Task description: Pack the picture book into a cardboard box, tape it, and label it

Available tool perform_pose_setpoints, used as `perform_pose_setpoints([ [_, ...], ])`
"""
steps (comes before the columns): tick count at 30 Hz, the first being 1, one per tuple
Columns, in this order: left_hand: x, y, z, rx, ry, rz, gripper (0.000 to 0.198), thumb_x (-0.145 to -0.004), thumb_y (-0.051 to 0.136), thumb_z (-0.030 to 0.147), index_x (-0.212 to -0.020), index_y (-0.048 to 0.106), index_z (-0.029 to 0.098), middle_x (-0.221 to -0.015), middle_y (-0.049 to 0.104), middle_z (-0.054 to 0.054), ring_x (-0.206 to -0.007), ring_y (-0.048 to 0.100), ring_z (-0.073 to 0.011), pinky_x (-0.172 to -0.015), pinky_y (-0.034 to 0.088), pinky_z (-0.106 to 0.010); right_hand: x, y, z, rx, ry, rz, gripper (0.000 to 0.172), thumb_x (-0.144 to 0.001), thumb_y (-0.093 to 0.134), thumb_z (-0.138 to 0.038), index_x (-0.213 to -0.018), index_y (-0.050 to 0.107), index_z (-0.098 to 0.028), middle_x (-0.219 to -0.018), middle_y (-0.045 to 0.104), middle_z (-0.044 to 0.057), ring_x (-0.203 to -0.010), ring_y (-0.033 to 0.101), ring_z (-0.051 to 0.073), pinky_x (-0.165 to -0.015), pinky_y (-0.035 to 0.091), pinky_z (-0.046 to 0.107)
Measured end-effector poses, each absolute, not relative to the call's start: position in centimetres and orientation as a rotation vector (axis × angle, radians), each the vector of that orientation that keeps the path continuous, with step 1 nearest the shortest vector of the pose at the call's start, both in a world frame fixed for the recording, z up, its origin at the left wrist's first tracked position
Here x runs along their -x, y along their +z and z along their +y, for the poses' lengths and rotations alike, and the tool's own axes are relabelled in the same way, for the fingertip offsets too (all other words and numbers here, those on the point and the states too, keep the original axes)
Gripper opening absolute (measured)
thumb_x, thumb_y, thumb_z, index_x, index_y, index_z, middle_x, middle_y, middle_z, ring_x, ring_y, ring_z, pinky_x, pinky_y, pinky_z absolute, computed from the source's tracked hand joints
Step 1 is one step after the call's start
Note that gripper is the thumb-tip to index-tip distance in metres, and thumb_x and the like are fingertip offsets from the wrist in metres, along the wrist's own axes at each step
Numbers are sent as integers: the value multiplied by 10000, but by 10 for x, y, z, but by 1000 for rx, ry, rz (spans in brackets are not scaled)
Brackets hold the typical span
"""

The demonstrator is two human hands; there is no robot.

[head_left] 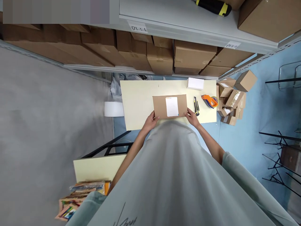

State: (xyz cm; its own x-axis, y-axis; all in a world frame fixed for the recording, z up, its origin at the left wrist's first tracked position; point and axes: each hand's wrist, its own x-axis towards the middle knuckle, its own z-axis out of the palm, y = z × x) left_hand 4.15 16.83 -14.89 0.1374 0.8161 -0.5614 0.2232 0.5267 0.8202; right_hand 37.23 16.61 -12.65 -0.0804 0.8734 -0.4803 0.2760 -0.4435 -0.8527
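A brown cardboard box (160,107) with a white label (172,106) on its top face is at the near edge of the pale yellow table (138,106). My left hand (151,121) grips its left near corner, thumb and fingers round the edge. At the right near corner, my right hand (191,117) holds the same box. Just right of that hand lies a black and yellow utility knife (196,106). Farther right is an orange and blue tape dispenser (209,101). A small white box (195,83) stands near the table's back edge.
Shelves with cardboard boxes (160,59) rise behind the table; another knife (213,7) lies on the upper shelf (188,18). Taped boxes (235,99) are piled to the right. A white roll (113,109) is at the table's left end. A second table (98,168) stands at lower left.
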Motion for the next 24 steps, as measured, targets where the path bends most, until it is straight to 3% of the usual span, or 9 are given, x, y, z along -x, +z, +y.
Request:
perform_pose_setpoints([
  [6,-51,-141,163,-1033,469,1530,800,-949,626,424,-1684,464,155,-1678,618,-220,-1567,602,-349,-1321,465,-596,-374,-129,165,1774,1537,-1302,919,-983,624,-795,-1668,562,-185,-1585,704,196,-1404,712,355,-1180,601,601],
  [8,-59,-133,162,-1160,462,1648,886,-981,656,469,-1752,370,140,-1806,439,-257,-1694,432,-383,-1383,360,-616,-373,-125,167,1876,1409,-1423,899,-1029,612,-734,-1712,505,-159,-1674,620,229,-1516,635,376,-1257,539,629],
  [10,-70,-123,164,-1391,460,1695,947,-1018,646,517,-1798,283,121,-1898,212,-251,-1793,165,-394,-1436,202,-637,-370,-118,170,1913,1210,-1649,819,-1086,590,-604,-1743,462,-131,-1809,447,232,-1678,457,375,-1379,400,624],
  [12,-83,-113,171,-1638,409,1610,911,-1067,573,530,-1812,260,111,-1919,126,-222,-1807,13,-384,-1446,89,-658,-363,-110,176,1818,1081,-1921,714,-1129,534,-465,-1751,456,-123,-1882,311,189,-1774,272,343,-1450,270,589],
  [14,-99,-106,179,-1810,323,1469,833,-1105,494,506,-1811,288,114,-1916,166,-201,-1807,18,-370,-1448,52,-650,-355,-105,183,1659,1080,-2149,639,-1152,480,-375,-1749,474,-148,-1892,297,144,-1796,205,315,-1468,221,576],
  [19,-129,-101,189,-1929,164,1333,779,-1118,466,470,-1801,338,119,-1893,244,-214,-1798,137,-365,-1450,50,-636,-340,-109,192,1438,1172,-2357,606,-1148,476,-299,-1744,494,-190,-1861,374,101,-1782,259,298,-1479,197,570],
  [24,-139,-98,190,-1891,170,1417,716,-1105,501,466,-1730,470,117,-1870,312,-232,-1781,207,-405,-1440,139,-667,-351,-114,198,1411,1181,-2271,547,-1156,455,-300,-1674,587,-183,-1836,428,119,-1769,299,288,-1459,272,561],
])
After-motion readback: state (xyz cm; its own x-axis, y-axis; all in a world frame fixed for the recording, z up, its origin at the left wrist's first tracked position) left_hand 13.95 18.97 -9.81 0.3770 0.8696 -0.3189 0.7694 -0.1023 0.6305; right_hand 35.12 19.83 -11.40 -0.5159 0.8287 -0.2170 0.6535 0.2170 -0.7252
